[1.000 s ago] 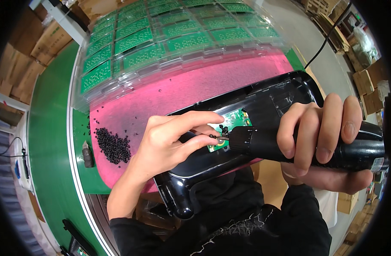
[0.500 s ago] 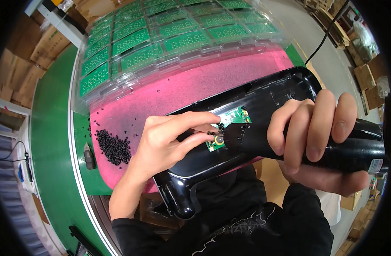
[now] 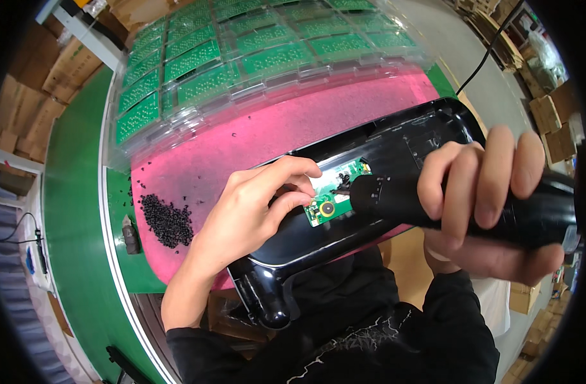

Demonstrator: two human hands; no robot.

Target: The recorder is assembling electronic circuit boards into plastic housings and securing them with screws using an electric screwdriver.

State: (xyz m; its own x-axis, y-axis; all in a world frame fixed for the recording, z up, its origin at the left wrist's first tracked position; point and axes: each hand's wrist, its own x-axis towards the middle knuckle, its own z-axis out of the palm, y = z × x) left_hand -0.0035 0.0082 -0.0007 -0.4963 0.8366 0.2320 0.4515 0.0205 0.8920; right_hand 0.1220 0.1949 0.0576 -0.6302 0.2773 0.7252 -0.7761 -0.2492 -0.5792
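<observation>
My right hand (image 3: pixel 475 192) grips a black electric screwdriver (image 3: pixel 395 201), held slanting with its nose toward the left. Just past the nose, its short bit is near a few small black screws (image 3: pixel 344 182) lying on a green circuit board (image 3: pixel 354 203). The board, with a round yellow-rimmed part, sits inside a long black plastic housing (image 3: pixel 286 246). At the board's left edge, my left hand (image 3: pixel 245 205) has its thumb and index finger curled but apart. Nothing shows between those tips; its other fingers are partly hidden.
A pink mat (image 3: pixel 206 150) lies beneath the housing. On its left is a heap of black screws (image 3: pixel 167 221), with a dark hand tool (image 3: pixel 130 235) beside it. Clear trays of green circuit boards (image 3: pixel 261 64) stand at the back. Cardboard boxes (image 3: pixel 75 70) are stacked at the far left.
The screwdriver has drawn back a little to the right, showing more of the board. My left fingers have moved left from the bit, where they held a small black screw.
</observation>
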